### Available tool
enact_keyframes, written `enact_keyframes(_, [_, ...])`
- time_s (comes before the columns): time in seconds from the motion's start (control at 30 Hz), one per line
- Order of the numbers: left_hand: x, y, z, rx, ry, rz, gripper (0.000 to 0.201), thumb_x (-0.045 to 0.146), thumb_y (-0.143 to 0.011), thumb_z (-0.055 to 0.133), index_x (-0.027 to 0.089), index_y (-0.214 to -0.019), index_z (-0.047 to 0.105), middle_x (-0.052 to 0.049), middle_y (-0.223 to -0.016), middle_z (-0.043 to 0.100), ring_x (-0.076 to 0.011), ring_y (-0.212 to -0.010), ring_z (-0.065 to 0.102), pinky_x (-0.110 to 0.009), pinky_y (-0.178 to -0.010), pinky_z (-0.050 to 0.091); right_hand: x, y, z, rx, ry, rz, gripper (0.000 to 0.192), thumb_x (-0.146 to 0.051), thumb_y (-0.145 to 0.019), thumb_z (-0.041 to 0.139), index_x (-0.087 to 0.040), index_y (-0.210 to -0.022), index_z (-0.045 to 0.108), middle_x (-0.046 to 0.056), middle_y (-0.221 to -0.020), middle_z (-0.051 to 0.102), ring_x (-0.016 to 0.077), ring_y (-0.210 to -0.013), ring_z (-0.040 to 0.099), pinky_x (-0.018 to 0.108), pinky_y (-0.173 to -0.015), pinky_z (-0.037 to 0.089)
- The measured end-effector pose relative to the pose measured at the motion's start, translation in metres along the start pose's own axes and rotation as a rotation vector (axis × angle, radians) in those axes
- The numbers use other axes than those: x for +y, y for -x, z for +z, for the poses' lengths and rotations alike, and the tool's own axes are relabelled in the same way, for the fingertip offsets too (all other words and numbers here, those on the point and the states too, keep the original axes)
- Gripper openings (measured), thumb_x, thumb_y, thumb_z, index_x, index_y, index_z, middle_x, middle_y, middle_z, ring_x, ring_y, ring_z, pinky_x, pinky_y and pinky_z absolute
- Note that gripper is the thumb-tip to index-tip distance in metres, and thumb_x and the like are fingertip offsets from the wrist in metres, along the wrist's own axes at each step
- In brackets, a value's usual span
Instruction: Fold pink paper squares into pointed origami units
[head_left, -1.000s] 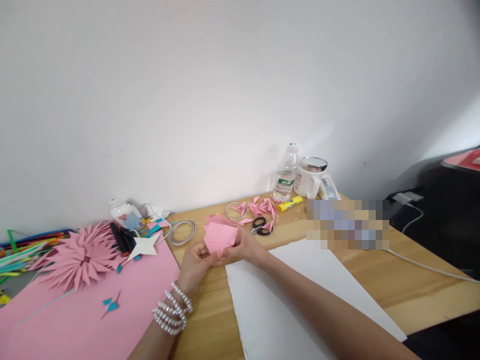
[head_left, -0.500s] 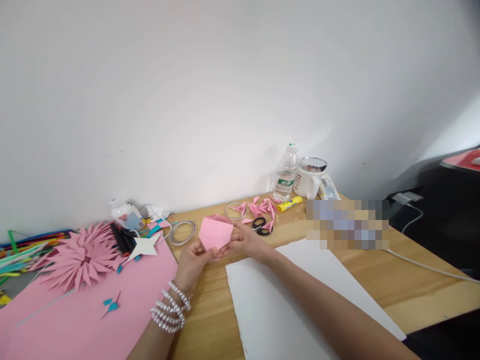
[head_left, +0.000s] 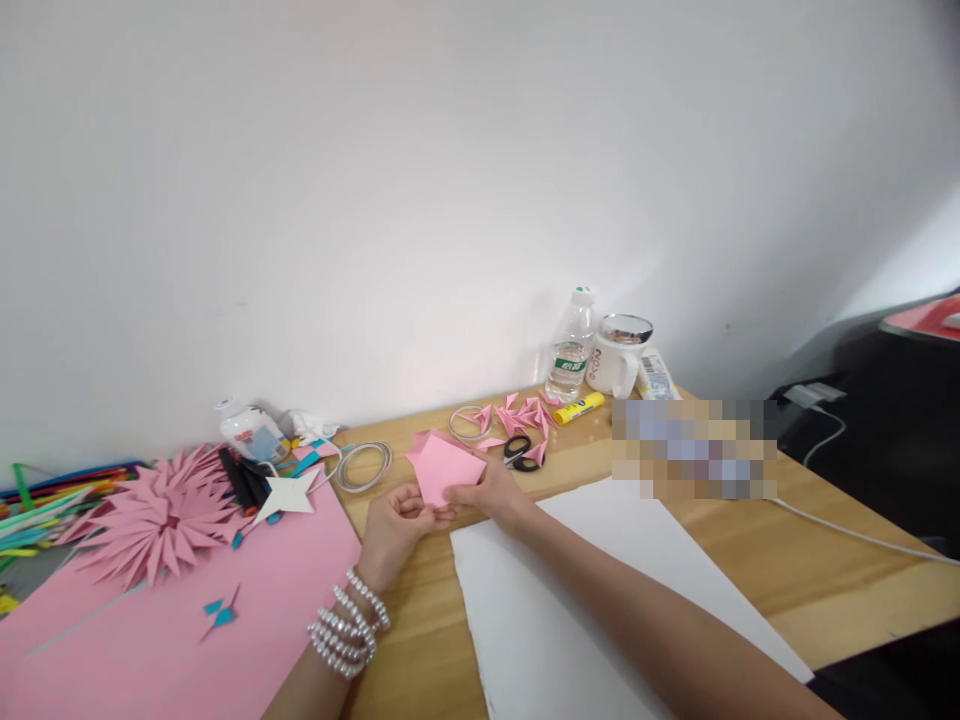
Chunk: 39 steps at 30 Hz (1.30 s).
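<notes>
A folded piece of pink paper (head_left: 448,468) with angular, five-sided edges is held up over the wooden table. My right hand (head_left: 495,490) grips its lower right side, thumb flat on the front face and fingers behind. At the bottom edge, my left hand (head_left: 401,525) is closed, its fingertips bunched against the paper; a beaded bracelet (head_left: 349,625) winds round that wrist. Just behind the paper lie black-handled scissors (head_left: 521,453) and several pink folded scraps (head_left: 529,412).
Pink sheet (head_left: 292,600) at left carries a spiky pink paper flower (head_left: 169,520) and a white paper star (head_left: 289,493). A large white sheet (head_left: 555,600) lies under my right forearm. Coiled wire (head_left: 364,467), glue stick (head_left: 579,408), water bottle (head_left: 571,350) and mug (head_left: 619,360) stand or lie along the wall.
The pink paper has turned and shifted slightly right. My right thumb now lies on its front face, while my left thumb has slid off the front to the lower edge.
</notes>
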<state>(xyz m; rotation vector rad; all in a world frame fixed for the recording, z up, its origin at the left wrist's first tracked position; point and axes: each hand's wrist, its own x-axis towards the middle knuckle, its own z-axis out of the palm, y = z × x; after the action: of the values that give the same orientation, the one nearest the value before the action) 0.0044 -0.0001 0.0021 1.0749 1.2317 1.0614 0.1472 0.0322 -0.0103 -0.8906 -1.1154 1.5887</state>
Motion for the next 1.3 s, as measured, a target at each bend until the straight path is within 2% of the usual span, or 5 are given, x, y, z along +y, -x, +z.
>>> enact_keyframes(0.5, [0.005, 0.001, 0.001, 0.12, 0.091, -0.036, 0.032, 0.014, -0.053, 0.07, 0.012, -0.081, 0.056, -0.007, -0.064, 0.07, -0.0249, -0.068, 0.067, -0.037, -0.068, 0.054, 0.004, -0.002, -0.003, 0.045, 0.008, -0.068, 0.035, -0.022, -0.049, 0.073, -0.015, -0.081, 0.06, 0.002, -0.073, 0.063, 0.0143, -0.06, 0.055, 0.025, -0.05, 0.048])
enact_keyframes(0.73, [0.005, 0.003, 0.002, 0.064, 0.091, 0.054, 0.027, 0.023, -0.059, 0.07, 0.013, -0.082, 0.059, -0.005, -0.072, 0.07, -0.0214, -0.072, 0.067, -0.034, -0.072, 0.053, 0.004, -0.001, -0.003, 0.075, 0.032, -0.075, 0.037, -0.027, -0.05, 0.073, -0.014, -0.083, 0.061, 0.003, -0.076, 0.063, 0.0158, -0.065, 0.055, 0.027, -0.056, 0.048])
enact_keyframes(0.93, [0.003, 0.0, -0.004, 0.139, 0.037, 0.096, 0.025, 0.032, -0.061, 0.069, 0.012, -0.075, 0.065, -0.006, -0.073, 0.07, -0.02, -0.066, 0.065, -0.03, -0.064, 0.053, 0.003, 0.0, -0.001, -0.041, -0.03, -0.107, 0.049, -0.035, -0.061, 0.068, -0.018, -0.104, 0.052, 0.004, -0.086, 0.061, 0.0168, -0.074, 0.057, 0.029, -0.062, 0.05])
enact_keyframes(1.1, [0.002, -0.004, -0.012, 0.271, 0.001, 0.091, 0.023, 0.03, -0.058, 0.072, 0.012, -0.072, 0.067, -0.004, -0.068, 0.069, -0.0154, -0.061, 0.062, -0.024, -0.059, 0.05, 0.001, -0.002, -0.004, -0.05, -0.122, -0.128, 0.026, -0.038, -0.071, 0.057, -0.019, -0.089, 0.056, 0.003, -0.079, 0.061, 0.0143, -0.071, 0.058, 0.028, -0.065, 0.047])
enact_keyframes(1.3, [0.003, -0.006, -0.011, 0.297, 0.144, 0.071, 0.022, 0.029, -0.054, 0.074, 0.012, -0.065, 0.065, -0.003, -0.064, 0.068, -0.0141, -0.057, 0.061, -0.022, -0.052, 0.047, 0.01, 0.0, -0.005, -0.264, 0.088, -0.21, 0.02, -0.029, -0.068, 0.06, -0.018, -0.084, 0.065, 0.002, -0.077, 0.061, 0.0156, -0.072, 0.059, 0.032, -0.07, 0.047])
